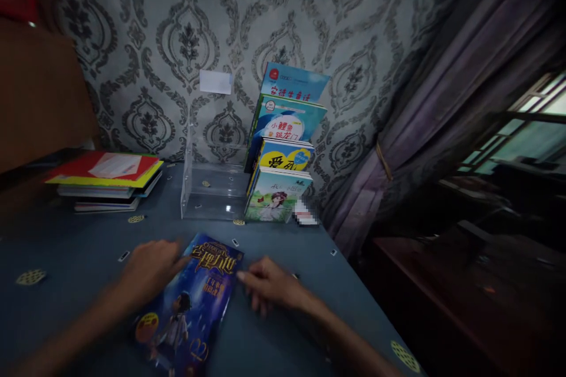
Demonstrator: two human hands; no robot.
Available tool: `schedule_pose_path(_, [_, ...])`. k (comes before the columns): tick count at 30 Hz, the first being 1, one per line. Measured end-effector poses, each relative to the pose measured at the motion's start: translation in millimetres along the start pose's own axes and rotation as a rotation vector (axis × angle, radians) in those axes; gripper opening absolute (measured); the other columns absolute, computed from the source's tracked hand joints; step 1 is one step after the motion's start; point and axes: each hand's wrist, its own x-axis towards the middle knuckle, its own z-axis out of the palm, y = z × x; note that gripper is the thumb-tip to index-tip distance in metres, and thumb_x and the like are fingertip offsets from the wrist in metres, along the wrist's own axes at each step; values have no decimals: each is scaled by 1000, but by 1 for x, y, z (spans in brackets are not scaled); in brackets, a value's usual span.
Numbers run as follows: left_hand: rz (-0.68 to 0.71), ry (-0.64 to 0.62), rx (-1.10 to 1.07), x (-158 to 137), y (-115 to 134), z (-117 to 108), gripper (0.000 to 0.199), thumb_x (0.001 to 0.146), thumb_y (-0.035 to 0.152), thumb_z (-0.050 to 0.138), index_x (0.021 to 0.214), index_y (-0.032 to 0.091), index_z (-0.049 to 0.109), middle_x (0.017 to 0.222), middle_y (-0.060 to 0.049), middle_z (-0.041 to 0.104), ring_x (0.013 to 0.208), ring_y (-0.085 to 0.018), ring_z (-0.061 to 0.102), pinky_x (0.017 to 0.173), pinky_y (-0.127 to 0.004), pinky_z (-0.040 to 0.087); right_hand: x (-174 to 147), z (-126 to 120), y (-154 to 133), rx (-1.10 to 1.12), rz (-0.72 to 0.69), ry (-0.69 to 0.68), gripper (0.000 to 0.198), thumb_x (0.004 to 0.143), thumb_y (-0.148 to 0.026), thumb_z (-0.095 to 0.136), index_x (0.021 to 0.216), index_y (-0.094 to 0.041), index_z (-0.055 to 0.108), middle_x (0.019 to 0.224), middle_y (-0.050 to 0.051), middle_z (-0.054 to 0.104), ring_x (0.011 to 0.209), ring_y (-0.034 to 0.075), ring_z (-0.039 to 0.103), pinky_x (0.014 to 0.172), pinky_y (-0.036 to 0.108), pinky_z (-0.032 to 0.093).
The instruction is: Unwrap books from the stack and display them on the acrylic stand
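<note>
A blue paperback book point(198, 300) with gold title lettering and a cartoon figure lies face up on the table, its top pointing away from me. My left hand point(152, 265) is at the book's upper left edge, the thumb reaching onto the cover; blur hides how its other fingers are set. Just off the right edge is my right hand point(269, 284), fingers loosely bent and apart, with nothing visible in them. Behind the book stands a clear acrylic book rack point(188, 182). Several children's books point(276, 200) stand in its right part, stepped in height.
A stack of books and papers point(106, 174) with a red sheet on top lies at the left, near a brown box point(42, 94). Patterned wallpaper point(190, 41) backs the dark table point(283, 341). A tied curtain point(375, 171) hangs beyond the table's right edge.
</note>
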Motion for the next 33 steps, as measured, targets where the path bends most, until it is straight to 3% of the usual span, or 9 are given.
schedule_pose_path(2, [48,18,33,6,12,-24,39,97,40,38,111,17,67,101,-17,75,98,-36,71,82,-45,52,-16,-28,-24,-163,-208,288,61,83,-80,53,63,-21,51,50,-1,58,41,10,49,43,23,40])
schedule_pose_path(4, [153,133,-41,19,26,-46,36,98,37,38,117,20,64,104,-14,75,102,-34,70,84,-43,52,-31,-63,-58,-375,-438,638,52,94,-67,48,72,-21,60,62,4,66,55,15,58,54,27,48])
schedule_pose_path(6, [254,257,-132,39,39,-61,36,99,34,38,123,21,62,107,-11,74,102,-31,70,86,-41,52,-39,-99,-94,-619,-632,941,41,99,-54,47,93,-20,69,85,9,75,76,22,67,73,35,54])
schedule_pose_path(8, [337,347,-232,63,52,-69,37,98,32,41,128,21,60,111,-10,74,103,-28,69,89,-40,51,-35,-131,-125,-864,-762,1091,39,101,-46,44,116,-19,68,117,14,73,107,29,67,95,45,52])
schedule_pose_path(11, [389,424,-382,94,66,-69,36,94,28,44,124,20,63,113,-9,75,106,-26,69,91,-37,51,-13,-163,-147,-1123,-709,1102,50,102,-42,39,137,-11,57,144,20,59,136,33,52,113,52,40])
schedule_pose_path(14, [399,445,-490,106,66,-56,32,92,28,47,116,20,66,106,-7,76,98,-24,70,88,-35,51,9,-174,-146,-1268,-574,1084,55,104,-41,34,144,-8,51,152,22,51,143,34,45,116,55,36])
schedule_pose_path(17, [408,420,-564,101,54,-41,31,90,31,48,112,21,67,95,-5,76,84,-21,68,80,-34,51,21,-170,-137,-1328,-522,1097,54,105,-41,31,146,-12,49,153,21,50,143,35,43,115,57,34])
schedule_pose_path(23, [404,335,-664,85,26,-22,32,88,37,47,106,19,67,87,-5,74,77,-21,67,73,-34,51,26,-164,-131,-1347,-443,1122,52,105,-37,31,147,-11,46,151,21,52,140,34,46,116,58,32])
schedule_pose_path(33, [367,242,-655,69,9,-7,30,89,37,47,105,21,66,89,-5,73,84,-23,68,75,-33,50,28,-159,-130,-1316,-482,1151,50,102,-34,35,143,-10,51,147,21,56,137,34,50,115,55,36])
